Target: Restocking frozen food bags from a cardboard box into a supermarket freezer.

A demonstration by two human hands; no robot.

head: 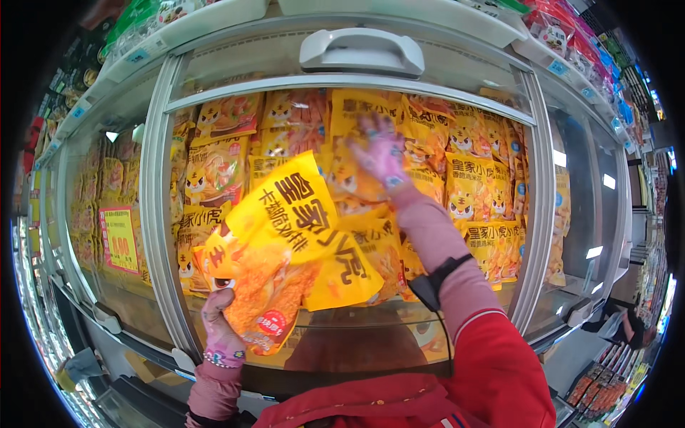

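My left hand (220, 315), in a pink patterned glove, grips the lower left edge of a yellow plastic bag of breaded frozen food (267, 267), thumb on its front. The bag is tilted and bears large dark writing and a cartoon tiger. Inside the chest freezer, my right hand (379, 150), gloved alike and blurred, is spread over another yellow bag (348, 174). Whether its palm presses on that bag is hard to tell. More yellow bags (476, 187) stand in rows around it. A further bag (348, 273) lies partly behind the held one.
Metal frame rails (155, 208) bound the freezer opening on both sides. A sliding glass lid with a grey handle (362, 51) lies at the far side. White shelf trays (214, 24) with packaged goods overhang the back. A price sign (119, 239) is on the left.
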